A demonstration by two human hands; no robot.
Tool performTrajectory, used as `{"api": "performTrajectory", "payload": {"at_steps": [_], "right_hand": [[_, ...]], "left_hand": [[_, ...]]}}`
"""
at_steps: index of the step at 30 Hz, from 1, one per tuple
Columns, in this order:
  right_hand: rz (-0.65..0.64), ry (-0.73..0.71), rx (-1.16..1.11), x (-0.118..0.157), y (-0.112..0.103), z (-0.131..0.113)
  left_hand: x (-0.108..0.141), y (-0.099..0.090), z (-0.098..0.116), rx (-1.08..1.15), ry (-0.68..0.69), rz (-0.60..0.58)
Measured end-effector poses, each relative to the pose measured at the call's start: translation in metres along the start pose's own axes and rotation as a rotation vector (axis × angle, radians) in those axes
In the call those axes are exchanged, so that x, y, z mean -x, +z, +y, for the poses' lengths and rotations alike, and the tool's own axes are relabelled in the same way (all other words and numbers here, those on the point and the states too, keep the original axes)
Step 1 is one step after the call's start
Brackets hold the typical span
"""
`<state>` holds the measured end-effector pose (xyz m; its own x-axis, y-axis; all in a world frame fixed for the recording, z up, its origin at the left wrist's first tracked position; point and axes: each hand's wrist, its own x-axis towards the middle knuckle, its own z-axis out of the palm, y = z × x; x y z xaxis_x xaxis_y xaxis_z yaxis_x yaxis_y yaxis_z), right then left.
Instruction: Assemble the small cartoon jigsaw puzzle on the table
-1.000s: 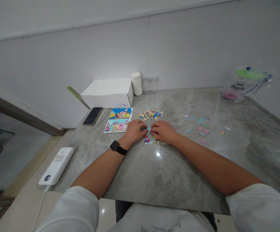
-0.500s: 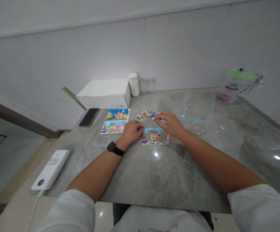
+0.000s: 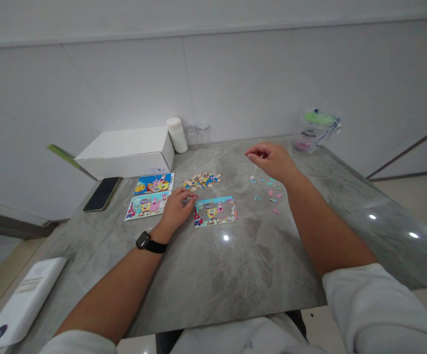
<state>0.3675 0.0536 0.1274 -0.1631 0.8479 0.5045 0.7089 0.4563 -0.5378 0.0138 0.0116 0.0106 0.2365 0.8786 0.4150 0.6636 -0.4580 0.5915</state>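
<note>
A small, partly filled cartoon jigsaw puzzle [image 3: 216,225] lies in the middle of the table, with grey gaps in its picture. At its upper left corner rests my left hand [image 3: 177,210], fingers curled and thumb close to the index finger. Whatever those fingertips hold, if anything, is hidden. Higher up and to the right, my right hand [image 3: 272,160] is raised above the table, thumb and fingers pinched together. Anything in that pinch is too small to make out. A heap of jigsaw pieces [image 3: 202,181] lies behind the puzzle. Several loose pieces [image 3: 271,192] are scattered below my right hand.
Two cartoon picture cards [image 3: 154,183] lie left of my left hand, beside a phone [image 3: 102,194]. Behind stand a white box [image 3: 125,147], a white bottle [image 3: 177,135] and glass jars [image 3: 203,133]. A plastic bag [image 3: 314,132] sits back right, a white device [image 3: 25,300] front left.
My right hand has lifted away from the piece heap, up and to the right. My left hand stays by the puzzle's corner. The camera view has turned to the right.
</note>
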Motion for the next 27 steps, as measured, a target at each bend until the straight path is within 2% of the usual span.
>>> {"api": "performTrajectory", "payload": {"at_steps": [4, 8, 13, 17, 19, 27], "right_hand": [[0.024, 0.075, 0.022, 0.003, -0.035, 0.013], [-0.078, 0.074, 0.054, 0.007, -0.045, 0.026], [-0.262, 0.064, 0.243, 0.005, -0.025, 0.054], [-0.488, 0.179, 0.445, 0.004, -0.006, 0.065], [-0.555, 0.216, 0.508, 0.005, 0.003, 0.065], [-0.591, 0.239, 0.601, 0.013, 0.038, 0.071]], "left_hand": [[-0.001, 0.001, 0.000, -0.004, 0.012, -0.020], [-0.001, 0.001, 0.001, -0.020, 0.021, -0.036], [0.000, -0.001, 0.002, -0.033, 0.047, -0.056], [0.000, -0.001, 0.002, -0.035, 0.088, -0.093], [0.001, 0.000, 0.002, -0.037, 0.105, -0.096], [0.002, 0.003, -0.001, -0.031, 0.134, -0.075]]}}
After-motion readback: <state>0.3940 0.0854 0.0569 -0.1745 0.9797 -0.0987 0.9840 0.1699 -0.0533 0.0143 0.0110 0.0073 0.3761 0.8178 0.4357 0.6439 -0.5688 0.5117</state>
